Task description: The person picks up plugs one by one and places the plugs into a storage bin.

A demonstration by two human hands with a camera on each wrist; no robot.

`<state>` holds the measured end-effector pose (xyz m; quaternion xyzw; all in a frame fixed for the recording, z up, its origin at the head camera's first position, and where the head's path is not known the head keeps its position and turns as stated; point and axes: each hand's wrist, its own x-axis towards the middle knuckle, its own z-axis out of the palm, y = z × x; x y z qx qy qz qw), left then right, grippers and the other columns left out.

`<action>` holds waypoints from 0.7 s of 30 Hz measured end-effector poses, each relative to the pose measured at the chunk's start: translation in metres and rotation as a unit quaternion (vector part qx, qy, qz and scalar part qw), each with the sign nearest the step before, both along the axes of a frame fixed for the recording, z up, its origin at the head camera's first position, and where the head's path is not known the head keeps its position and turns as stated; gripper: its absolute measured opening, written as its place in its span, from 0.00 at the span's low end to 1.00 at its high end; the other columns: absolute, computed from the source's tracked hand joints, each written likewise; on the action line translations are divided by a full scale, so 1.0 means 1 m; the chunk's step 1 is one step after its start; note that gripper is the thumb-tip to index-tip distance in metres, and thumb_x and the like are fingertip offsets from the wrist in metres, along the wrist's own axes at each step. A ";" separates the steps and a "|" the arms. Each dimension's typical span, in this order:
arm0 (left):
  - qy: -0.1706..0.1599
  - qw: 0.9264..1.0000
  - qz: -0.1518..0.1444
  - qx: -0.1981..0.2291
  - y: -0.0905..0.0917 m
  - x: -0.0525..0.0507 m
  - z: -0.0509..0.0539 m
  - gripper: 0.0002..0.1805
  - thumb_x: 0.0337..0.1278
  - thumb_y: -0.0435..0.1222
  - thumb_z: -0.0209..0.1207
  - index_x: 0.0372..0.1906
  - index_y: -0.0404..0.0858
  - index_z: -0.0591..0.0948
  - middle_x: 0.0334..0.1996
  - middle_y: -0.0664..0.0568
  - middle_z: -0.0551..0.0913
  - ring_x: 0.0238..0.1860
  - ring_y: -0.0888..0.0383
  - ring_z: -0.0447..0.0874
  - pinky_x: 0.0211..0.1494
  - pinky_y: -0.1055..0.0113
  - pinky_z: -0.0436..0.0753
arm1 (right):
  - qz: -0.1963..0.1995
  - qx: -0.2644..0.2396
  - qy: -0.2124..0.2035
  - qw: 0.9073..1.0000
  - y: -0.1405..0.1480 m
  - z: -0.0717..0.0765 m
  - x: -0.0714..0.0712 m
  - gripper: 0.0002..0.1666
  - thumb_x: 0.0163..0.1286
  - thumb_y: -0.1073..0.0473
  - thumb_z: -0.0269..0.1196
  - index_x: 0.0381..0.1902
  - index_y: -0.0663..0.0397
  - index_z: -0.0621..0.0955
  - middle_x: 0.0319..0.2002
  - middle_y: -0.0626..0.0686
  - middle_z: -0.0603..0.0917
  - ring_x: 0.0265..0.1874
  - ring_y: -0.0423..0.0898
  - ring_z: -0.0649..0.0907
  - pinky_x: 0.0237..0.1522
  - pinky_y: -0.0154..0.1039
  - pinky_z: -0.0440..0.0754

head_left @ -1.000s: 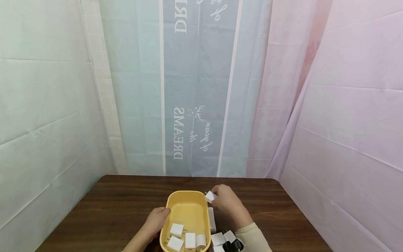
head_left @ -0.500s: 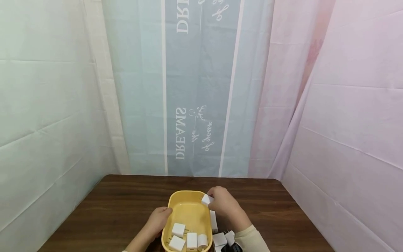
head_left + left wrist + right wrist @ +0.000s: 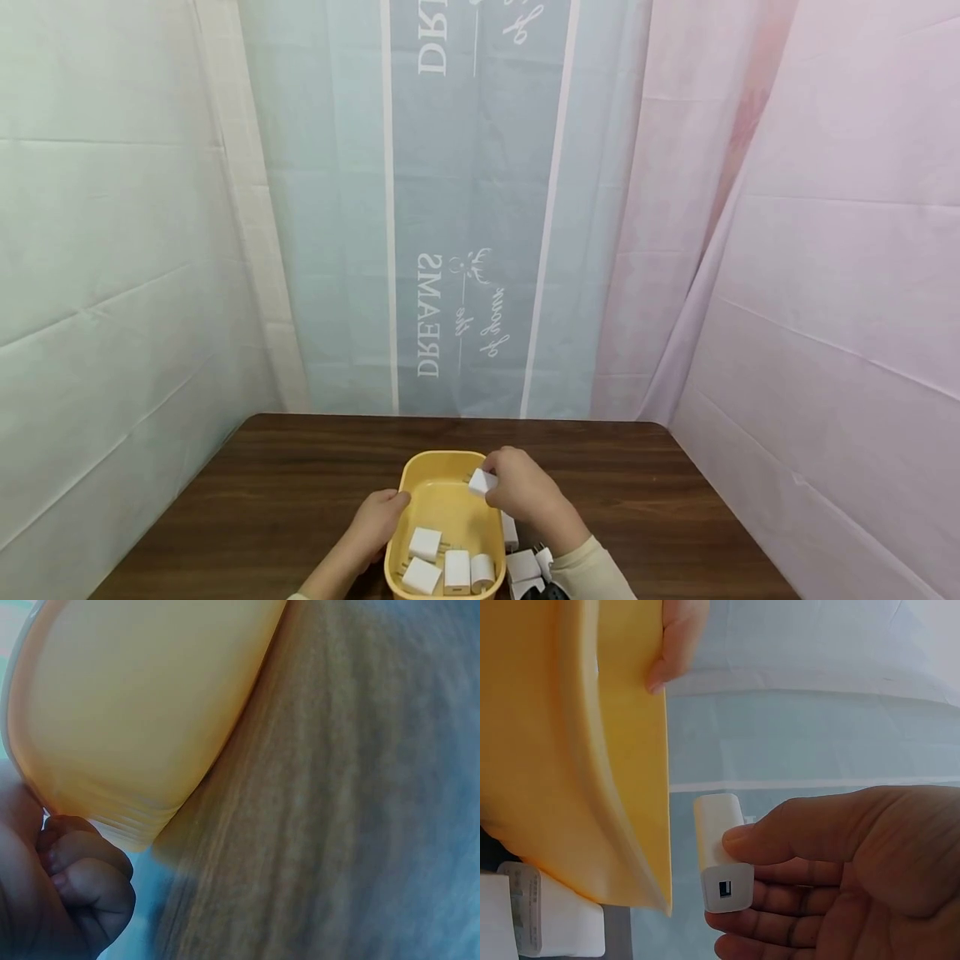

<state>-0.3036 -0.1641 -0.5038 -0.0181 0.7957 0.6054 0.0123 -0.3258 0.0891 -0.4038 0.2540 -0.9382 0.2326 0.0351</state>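
A white USB charger (image 3: pixel 724 844) is pinched between the thumb and fingers of my right hand (image 3: pixel 522 487); its USB port shows in the right wrist view. In the head view this charger is over the far right part of a yellow plastic bin (image 3: pixel 450 512). My left hand (image 3: pixel 377 523) grips the bin's left rim, thumb on top, with fingers curled on the outside in the left wrist view. Several white chargers lie in the near end of the bin, among them a square one (image 3: pixel 425 544) and a rounded one (image 3: pixel 482 572).
Right of the bin, several more white chargers (image 3: pixel 523 567) and a black plug (image 3: pixel 553 592) lie on the dark wood table (image 3: pixel 637 517), partly hidden by my right sleeve. Another white charger (image 3: pixel 510 532) stands against the bin's right side. Fabric curtains (image 3: pixel 480 208) surround the table.
My right hand has moved left with the charger, from beside the bin's right rim to above its inside. The left hand keeps its grip on the rim.
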 end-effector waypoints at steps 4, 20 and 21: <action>-0.002 1.000 -0.006 0.003 0.000 0.000 0.000 0.20 0.74 0.42 0.46 0.39 0.30 0.82 0.23 0.49 0.85 0.20 0.60 0.84 0.20 0.68 0.79 | 0.011 0.013 0.004 1.000 -0.003 -0.001 0.001 0.14 0.51 0.70 0.69 0.37 0.56 0.87 0.32 0.47 0.79 0.30 0.42 0.74 0.31 0.38 0.76; -0.009 1.000 0.008 -0.013 0.001 -0.003 0.000 0.20 0.72 0.43 0.47 0.36 0.33 0.83 0.21 0.52 0.83 0.18 0.61 0.79 0.17 0.70 0.74 | 0.033 0.036 -0.016 0.999 -0.013 -0.004 0.006 0.10 0.54 0.70 0.70 0.35 0.54 0.86 0.33 0.45 0.80 0.29 0.39 0.73 0.30 0.36 0.75; -0.011 1.000 0.006 -0.012 0.001 -0.003 0.001 0.20 0.72 0.43 0.47 0.37 0.33 0.83 0.21 0.52 0.83 0.17 0.61 0.79 0.17 0.70 0.74 | 0.036 0.038 -0.018 0.998 -0.013 -0.005 0.006 0.10 0.54 0.70 0.69 0.33 0.53 0.86 0.31 0.44 0.79 0.28 0.39 0.72 0.28 0.36 0.73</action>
